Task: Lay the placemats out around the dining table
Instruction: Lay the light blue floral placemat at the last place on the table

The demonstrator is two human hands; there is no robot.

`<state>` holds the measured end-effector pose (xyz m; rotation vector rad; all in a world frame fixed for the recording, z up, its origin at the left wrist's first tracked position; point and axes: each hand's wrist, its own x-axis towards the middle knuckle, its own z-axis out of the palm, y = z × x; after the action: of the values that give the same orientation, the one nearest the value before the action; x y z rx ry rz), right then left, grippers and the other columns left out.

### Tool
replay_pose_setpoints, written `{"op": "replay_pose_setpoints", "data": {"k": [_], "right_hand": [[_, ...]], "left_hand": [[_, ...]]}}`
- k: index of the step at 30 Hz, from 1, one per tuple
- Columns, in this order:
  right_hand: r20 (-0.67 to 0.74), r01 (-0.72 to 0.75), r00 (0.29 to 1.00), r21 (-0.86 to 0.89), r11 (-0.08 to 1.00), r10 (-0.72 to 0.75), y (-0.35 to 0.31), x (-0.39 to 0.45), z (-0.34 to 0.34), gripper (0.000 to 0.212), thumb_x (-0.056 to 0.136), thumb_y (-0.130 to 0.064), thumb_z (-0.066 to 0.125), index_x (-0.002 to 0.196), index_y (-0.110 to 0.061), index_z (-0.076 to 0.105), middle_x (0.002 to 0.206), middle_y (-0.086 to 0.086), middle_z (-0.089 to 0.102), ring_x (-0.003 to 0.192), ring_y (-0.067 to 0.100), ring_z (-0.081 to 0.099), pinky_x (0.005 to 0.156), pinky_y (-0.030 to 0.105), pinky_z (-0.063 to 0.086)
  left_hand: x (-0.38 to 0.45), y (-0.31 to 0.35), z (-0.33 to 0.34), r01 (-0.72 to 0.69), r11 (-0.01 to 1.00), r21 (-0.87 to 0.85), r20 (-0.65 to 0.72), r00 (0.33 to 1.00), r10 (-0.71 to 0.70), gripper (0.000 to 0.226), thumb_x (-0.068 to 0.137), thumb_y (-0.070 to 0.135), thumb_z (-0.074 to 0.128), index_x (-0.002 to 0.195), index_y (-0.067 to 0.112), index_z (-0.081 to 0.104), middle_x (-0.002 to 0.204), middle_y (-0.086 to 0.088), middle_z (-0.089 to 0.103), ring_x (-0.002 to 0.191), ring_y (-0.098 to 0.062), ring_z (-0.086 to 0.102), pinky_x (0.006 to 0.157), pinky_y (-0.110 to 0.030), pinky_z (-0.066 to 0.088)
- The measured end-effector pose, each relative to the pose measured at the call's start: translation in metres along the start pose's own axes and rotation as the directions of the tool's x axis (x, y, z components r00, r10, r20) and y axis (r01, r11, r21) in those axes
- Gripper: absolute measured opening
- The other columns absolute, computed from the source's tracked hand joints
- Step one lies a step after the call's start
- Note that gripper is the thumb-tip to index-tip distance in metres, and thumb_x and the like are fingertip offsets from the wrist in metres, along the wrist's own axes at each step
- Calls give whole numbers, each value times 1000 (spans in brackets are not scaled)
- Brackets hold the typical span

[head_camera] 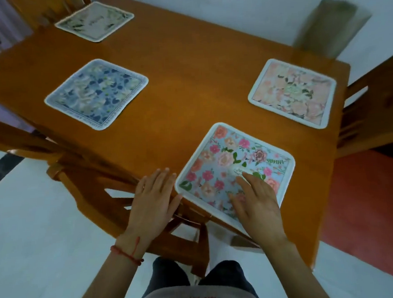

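Note:
Several floral placemats lie flat on the wooden dining table (186,84). Nearest me is a light-blue placemat with pink roses (229,160), at the table's near edge. My right hand (257,202) rests flat on its near part, fingers spread. My left hand (152,198) lies flat on the table edge just left of that mat, thumb touching its corner, holding nothing. A blue placemat (96,93) sits at the left side, a peach placemat (294,93) at the right, and a pale green-leaf placemat (94,21) at the far end.
Wooden chairs stand around the table: one (71,162) tucked in at the near left below my left hand, one (378,103) at the right, one (41,8) at the far end. A blurred grey-backed chair (328,25) stands beyond the right corner. White floor and a red rug (369,206) surround it.

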<state>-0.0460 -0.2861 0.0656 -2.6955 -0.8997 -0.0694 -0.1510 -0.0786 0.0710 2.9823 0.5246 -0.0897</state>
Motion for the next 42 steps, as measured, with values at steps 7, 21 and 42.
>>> {"op": "replay_pose_setpoints", "data": {"k": [7,21,42], "right_hand": [[8,-162,987,-12,987,162,19,11,10,48,85,-40,39,115,-8,60,117,12,63,107,30,59,95,41,41],[58,-556,831,23,831,554,44,23,50,53,88,-43,33,125,-10,52,127,11,56,114,29,53,91,43,45],[68,-851,505,208,482,861,79,18,85,43,90,-29,54,127,-7,49,123,15,54,112,31,49,84,40,47]], "left_hand": [[50,4,6,-165,985,-42,44,985,167,50,86,41,32,119,10,55,121,-12,61,115,-31,56,94,-48,43],[152,-7,46,-342,917,-204,188,906,379,50,90,44,33,115,6,56,120,-15,61,112,-33,56,91,-46,45],[177,12,77,190,726,-661,252,967,-24,42,87,16,59,127,9,49,123,-8,53,104,-13,51,76,-19,45]]}}
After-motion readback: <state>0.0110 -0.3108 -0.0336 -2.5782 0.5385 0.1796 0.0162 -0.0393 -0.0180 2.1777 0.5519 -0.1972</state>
